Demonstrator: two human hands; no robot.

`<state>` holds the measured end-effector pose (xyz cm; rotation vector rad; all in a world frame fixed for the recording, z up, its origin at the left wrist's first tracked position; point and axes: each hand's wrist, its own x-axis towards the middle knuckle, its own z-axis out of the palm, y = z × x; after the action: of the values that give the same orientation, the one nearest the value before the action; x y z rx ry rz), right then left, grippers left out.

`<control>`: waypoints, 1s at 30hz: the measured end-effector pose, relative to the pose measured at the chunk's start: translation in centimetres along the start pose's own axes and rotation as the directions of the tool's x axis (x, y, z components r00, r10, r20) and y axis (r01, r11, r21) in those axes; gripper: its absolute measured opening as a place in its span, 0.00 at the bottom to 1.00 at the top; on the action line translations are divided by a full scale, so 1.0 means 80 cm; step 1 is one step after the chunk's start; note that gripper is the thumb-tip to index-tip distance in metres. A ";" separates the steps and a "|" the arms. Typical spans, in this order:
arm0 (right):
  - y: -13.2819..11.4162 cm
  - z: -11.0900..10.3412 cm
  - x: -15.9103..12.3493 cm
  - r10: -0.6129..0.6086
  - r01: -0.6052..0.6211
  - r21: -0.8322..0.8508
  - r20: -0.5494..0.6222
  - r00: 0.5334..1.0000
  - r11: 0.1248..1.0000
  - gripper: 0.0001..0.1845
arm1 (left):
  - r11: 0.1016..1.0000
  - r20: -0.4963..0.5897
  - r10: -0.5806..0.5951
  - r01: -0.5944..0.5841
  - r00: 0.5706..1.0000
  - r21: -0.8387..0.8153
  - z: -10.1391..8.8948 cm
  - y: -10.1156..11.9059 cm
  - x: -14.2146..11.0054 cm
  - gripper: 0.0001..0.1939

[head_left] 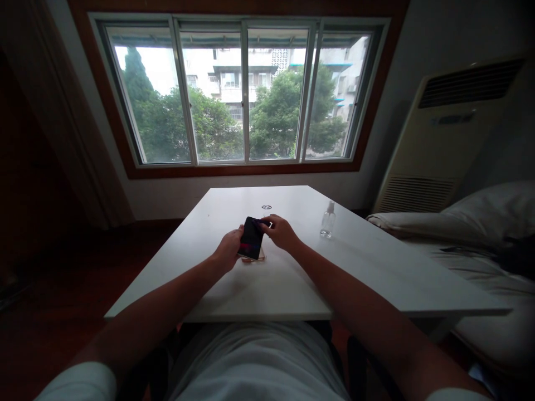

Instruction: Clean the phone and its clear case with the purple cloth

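My left hand [229,248] is closed around the left edge of a smartphone [251,239], which is tilted with its dark screen facing me. Over the phone's upper right part, my right hand [279,230] has its fingers pinched together. A small dark thing shows at those fingertips, too dim to make out. Below the phone lies a flat pinkish-brown item [259,258] on the white table [234,295], mostly hidden by the phone. Beyond the hands, a small round dark-and-light object or mark [266,207] is on the tabletop.
A clear spray bottle [327,221] stands upright on the table to the right of my hands. Past the table's right edge is a pale cushioned seat [451,228], with a floor-standing air conditioner [451,122] behind it. A wide window [246,94] spans the wall ahead.
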<state>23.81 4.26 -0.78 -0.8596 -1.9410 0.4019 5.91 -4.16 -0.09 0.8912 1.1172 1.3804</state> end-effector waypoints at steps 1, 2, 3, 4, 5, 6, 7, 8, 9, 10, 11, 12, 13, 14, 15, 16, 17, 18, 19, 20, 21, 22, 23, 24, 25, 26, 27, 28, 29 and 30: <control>0.005 -0.001 0.002 0.018 -0.018 -0.012 -0.029 0.999 1.000 0.14 | 1.000 0.005 0.009 -0.009 1.000 0.011 0.001 0.000 -0.001 0.17; 0.008 -0.001 0.003 0.030 -0.031 -0.021 -0.052 0.998 0.999 0.14 | 0.999 0.009 0.017 -0.017 1.000 0.027 0.001 0.000 -0.002 0.15; 0.010 -0.002 0.003 0.036 -0.038 -0.026 -0.072 0.997 0.999 0.14 | 0.999 0.010 0.024 -0.024 1.000 0.048 0.001 0.000 -0.003 0.14; 0.011 -0.002 0.003 0.037 -0.039 -0.029 -0.088 0.995 0.999 0.14 | 0.997 0.015 0.033 -0.034 0.999 0.074 0.001 0.000 -0.004 0.13; 0.011 -0.002 0.003 0.033 -0.036 -0.028 -0.100 0.994 0.999 0.14 | 0.993 0.027 0.045 -0.048 0.999 0.104 0.001 0.000 -0.005 0.13; 0.009 -0.001 0.002 0.029 -0.031 -0.021 -0.111 0.993 0.999 0.14 | 0.989 0.045 0.057 -0.063 0.997 0.135 0.001 0.001 -0.007 0.13; 0.006 -0.001 0.002 0.024 -0.026 -0.009 -0.121 0.992 1.000 0.14 | 0.984 0.066 0.069 -0.079 0.995 0.160 0.001 0.000 -0.008 0.14; 0.001 0.000 0.000 0.020 -0.019 0.007 -0.130 0.991 1.000 0.14 | 0.980 0.088 0.080 -0.095 0.993 0.177 0.001 0.000 -0.009 0.15; -0.004 0.001 -0.001 0.014 -0.011 0.023 -0.136 0.991 1.000 0.14 | 0.977 0.108 0.088 -0.107 0.990 0.185 0.000 -0.001 -0.010 0.16; -0.011 0.002 -0.003 0.003 0.003 0.038 -0.133 0.991 0.999 0.14 | 0.976 0.123 0.091 -0.113 0.988 0.186 0.000 -0.002 -0.010 0.17; -0.018 0.004 -0.006 -0.013 0.020 0.050 -0.122 0.992 0.999 0.13 | 0.977 0.133 0.092 -0.115 0.987 0.181 0.000 -0.003 -0.010 0.18; -0.025 0.006 -0.008 -0.034 0.039 0.056 -0.096 0.995 0.998 0.13 | 0.979 0.140 0.095 -0.118 0.986 0.168 -0.001 -0.004 -0.009 0.19; -0.031 0.008 -0.011 -0.055 0.059 0.059 -0.058 0.997 0.997 0.13 | 0.981 0.143 0.105 -0.126 0.984 0.150 -0.001 -0.005 -0.008 0.19; -0.037 0.011 -0.014 -0.074 0.075 0.056 -0.017 0.997 0.996 0.13 | 0.983 0.138 0.116 -0.134 0.984 0.129 -0.001 -0.006 -0.007 0.18; -0.042 0.013 -0.017 -0.090 0.089 0.051 0.025 0.996 0.995 0.13 | 0.986 0.116 0.120 -0.132 0.986 0.105 -0.002 -0.006 -0.005 0.18; -0.046 0.016 -0.020 -0.103 0.100 0.045 0.061 0.993 0.994 0.13 | 0.990 0.080 0.108 -0.114 0.991 0.077 -0.002 -0.006 -0.003 0.19; -0.050 0.018 -0.023 -0.114 0.111 0.039 0.095 0.989 0.993 0.13 | 0.996 0.044 0.078 -0.079 0.996 0.043 -0.002 -0.005 -0.001 0.21; -0.052 0.020 -0.026 -0.128 0.124 0.035 0.133 0.983 0.992 0.14 | 0.999 0.023 0.032 -0.032 0.999 0.004 -0.003 -0.004 0.000 0.24; -0.055 0.021 -0.029 -0.147 0.144 0.033 0.172 0.974 0.989 0.14 | 0.999 0.017 -0.022 0.023 1.000 -0.037 -0.003 -0.002 0.002 0.28; -0.058 0.022 -0.032 -0.173 0.170 0.032 0.213 0.962 0.985 0.15 | 0.995 0.029 -0.070 0.073 0.997 -0.075 -0.003 0.000 0.004 0.31; -0.061 0.022 -0.035 -0.204 0.202 0.034 0.253 0.946 0.979 0.15 | 0.988 0.051 -0.102 0.107 0.993 -0.107 -0.004 0.001 0.006 0.33; -0.065 0.021 -0.038 -0.236 0.236 0.036 0.287 0.928 0.971 0.16 | 0.984 0.070 -0.117 0.125 0.991 -0.130 -0.005 0.002 0.008 0.34; -0.069 0.020 -0.040 -0.267 0.268 0.040 0.314 0.911 0.962 0.16 | 0.982 0.067 -0.116 0.124 0.991 -0.142 -0.006 0.003 0.010 0.32; -0.073 0.019 -0.042 -0.292 0.295 0.044 0.332 0.897 0.955 0.16 | 0.984 0.044 -0.099 0.104 0.994 -0.144 -0.007 0.002 0.012 0.29; -0.076 0.016 -0.043 -0.310 0.313 0.049 0.345 0.886 0.948 0.16 | 0.988 0.013 -0.069 0.070 0.998 -0.139 -0.008 0.002 0.014 0.24; -0.079 0.014 -0.044 -0.323 0.326 0.055 0.355 0.877 0.944 0.16 | 0.991 -0.017 -0.032 0.030 0.999 -0.131 -0.009 0.001 0.016 0.18; -0.081 0.011 -0.043 -0.334 0.333 0.065 0.363 0.870 0.941 0.16 | 0.993 -0.045 0.002 -0.007 0.999 -0.120 -0.010 0.000 0.017 0.13; -0.082 0.007 -0.042 -0.341 0.337 0.079 0.369 0.865 0.938 0.15 | 0.993 -0.064 0.031 -0.038 0.997 -0.112 -0.010 -0.001 0.017 0.09; -0.082 0.004 -0.040 -0.345 0.334 0.096 0.371 0.862 0.938 0.15 | 0.993 -0.070 0.049 -0.056 0.996 -0.108 -0.010 -0.001 0.017 0.07; -0.081 0.000 -0.038 -0.344 0.324 0.117 0.370 0.863 0.939 0.15 | 0.992 -0.066 0.052 -0.059 0.996 -0.108 -0.009 -0.001 0.016 0.06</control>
<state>22.16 -2.39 1.13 -0.4105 -2.3828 0.4323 5.07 -2.99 -0.47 0.8097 1.0604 1.5105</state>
